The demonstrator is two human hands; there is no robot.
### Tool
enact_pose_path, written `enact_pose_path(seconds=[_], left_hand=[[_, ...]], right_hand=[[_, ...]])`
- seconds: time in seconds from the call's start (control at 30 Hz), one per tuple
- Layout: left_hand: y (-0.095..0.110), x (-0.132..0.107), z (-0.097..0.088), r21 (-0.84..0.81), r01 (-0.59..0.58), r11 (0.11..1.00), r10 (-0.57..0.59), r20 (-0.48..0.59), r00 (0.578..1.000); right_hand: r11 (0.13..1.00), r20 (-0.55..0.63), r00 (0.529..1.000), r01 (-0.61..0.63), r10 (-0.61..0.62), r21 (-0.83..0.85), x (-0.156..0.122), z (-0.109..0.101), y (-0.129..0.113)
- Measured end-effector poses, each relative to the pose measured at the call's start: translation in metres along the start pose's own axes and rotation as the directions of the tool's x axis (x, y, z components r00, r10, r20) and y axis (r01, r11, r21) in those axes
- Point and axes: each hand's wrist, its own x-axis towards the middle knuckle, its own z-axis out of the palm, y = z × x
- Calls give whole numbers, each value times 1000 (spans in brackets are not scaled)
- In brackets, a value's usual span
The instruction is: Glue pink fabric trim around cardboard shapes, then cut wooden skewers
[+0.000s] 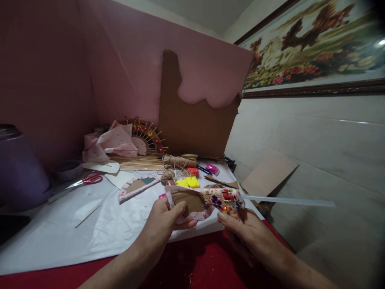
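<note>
My left hand (pixel 168 218) pinches a cardboard piece (pixel 187 202) with pale pink patterned fabric folded over its edge. My right hand (pixel 246 230) grips a flower-patterned glue gun (pixel 223 200), a long translucent glue stick (pixel 288 200) sticking out of its back. The gun's nozzle end points left, close to the fabric rim of the cardboard; whether it touches is hard to tell. Both things are held above the front edge of the white-covered table. A second fabric-edged cardboard piece (pixel 136 188) lies flat just beyond my left hand.
Red-handled scissors (pixel 90 178), white paper cut-outs (pixel 104 165) and a thin stick (pixel 87 216) lie on the left. Behind are twine (pixel 179 161), yellow pieces (pixel 189 182), a decorated half-round fan (pixel 150 134) and pink fabric (pixel 116 140). A large cardboard sheet (pixel 192 124) leans at the back.
</note>
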Motion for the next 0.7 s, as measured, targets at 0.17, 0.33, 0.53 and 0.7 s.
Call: enact_pose_path(seconds=[0.17,0.33,0.53,0.7], left_hand=[[0,0,0,16,-17,1000,17,19,1000],[2,-2,2,49,-18,999,16,50,999],[3,-2,2,50,-18,999,17,14,1000],[3,-4,2,47,-19,999,18,35,999]], right_hand=[[999,-12,999,37,-37,5,-3,1,-8],[999,-1,999,45,-45,-2,-4,3,-10],[987,-25,987,162,-161,11,-7,6,-17],[993,2,993,116,-116,33,-7,7,-21]])
